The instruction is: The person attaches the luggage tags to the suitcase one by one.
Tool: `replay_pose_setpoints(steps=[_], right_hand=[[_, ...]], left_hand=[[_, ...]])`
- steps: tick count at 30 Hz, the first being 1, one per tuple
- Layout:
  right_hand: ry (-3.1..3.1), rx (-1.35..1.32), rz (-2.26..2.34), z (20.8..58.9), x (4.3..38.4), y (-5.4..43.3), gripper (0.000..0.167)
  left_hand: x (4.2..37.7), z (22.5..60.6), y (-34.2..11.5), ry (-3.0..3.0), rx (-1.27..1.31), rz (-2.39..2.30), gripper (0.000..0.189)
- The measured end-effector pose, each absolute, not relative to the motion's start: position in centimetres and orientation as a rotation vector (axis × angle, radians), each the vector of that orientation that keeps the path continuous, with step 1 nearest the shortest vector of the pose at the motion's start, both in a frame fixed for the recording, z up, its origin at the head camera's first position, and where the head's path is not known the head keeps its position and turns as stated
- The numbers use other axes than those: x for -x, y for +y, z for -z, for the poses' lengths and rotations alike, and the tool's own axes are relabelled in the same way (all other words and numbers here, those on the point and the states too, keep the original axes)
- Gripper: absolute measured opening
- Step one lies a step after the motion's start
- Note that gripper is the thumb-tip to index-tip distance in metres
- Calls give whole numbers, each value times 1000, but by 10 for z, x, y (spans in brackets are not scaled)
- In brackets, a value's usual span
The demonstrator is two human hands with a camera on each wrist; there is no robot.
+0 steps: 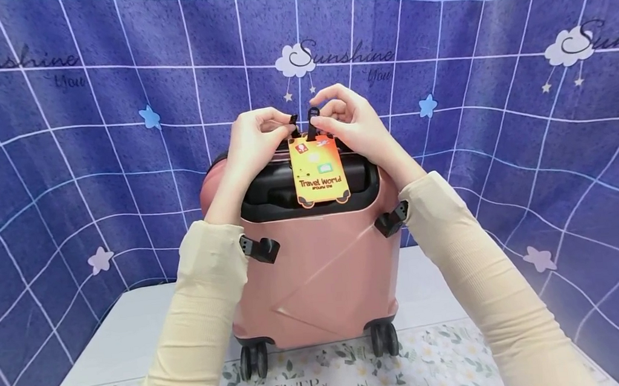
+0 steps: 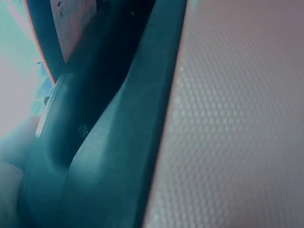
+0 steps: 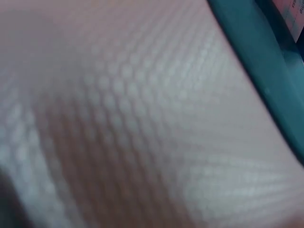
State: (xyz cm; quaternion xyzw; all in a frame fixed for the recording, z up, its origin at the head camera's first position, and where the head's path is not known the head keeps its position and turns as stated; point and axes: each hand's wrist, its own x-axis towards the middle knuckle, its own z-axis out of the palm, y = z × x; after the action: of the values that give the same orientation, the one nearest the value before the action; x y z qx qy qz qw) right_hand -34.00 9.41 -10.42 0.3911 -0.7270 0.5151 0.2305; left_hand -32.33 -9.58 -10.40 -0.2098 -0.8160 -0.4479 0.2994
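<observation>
A yellow-orange luggage tag (image 1: 319, 171) printed "Travel World" hangs in front of the black handle recess (image 1: 265, 187) of a pink suitcase (image 1: 320, 265). From its top rises a black strap (image 1: 312, 126) in two separate ends. My left hand (image 1: 258, 137) pinches the left end between thumb and fingertips. The right hand (image 1: 355, 119) holds the other end, which has a rounded tip, by thumb and fingers. Both hands are above the suitcase's top. In the left wrist view the tag's edge (image 2: 45, 47) shows beside the dark recess; the fingers are mostly out of that view.
The suitcase stands upright on black wheels (image 1: 383, 338) on a white surface (image 1: 124, 335) with a flower-print cloth (image 1: 432, 365). A blue grid-patterned curtain (image 1: 117, 111) surrounds it at the back and sides. Black wrist mounts (image 1: 260, 249) sit at both cream sleeves (image 1: 190, 342).
</observation>
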Motion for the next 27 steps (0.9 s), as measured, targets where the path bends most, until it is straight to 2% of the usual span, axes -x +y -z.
replay_pose_setpoints(steps=[27], right_hand=[[-2116, -1006, -1375, 104, 341, 98, 33]], left_hand=[[322, 103, -90, -2291, 514, 963, 22]])
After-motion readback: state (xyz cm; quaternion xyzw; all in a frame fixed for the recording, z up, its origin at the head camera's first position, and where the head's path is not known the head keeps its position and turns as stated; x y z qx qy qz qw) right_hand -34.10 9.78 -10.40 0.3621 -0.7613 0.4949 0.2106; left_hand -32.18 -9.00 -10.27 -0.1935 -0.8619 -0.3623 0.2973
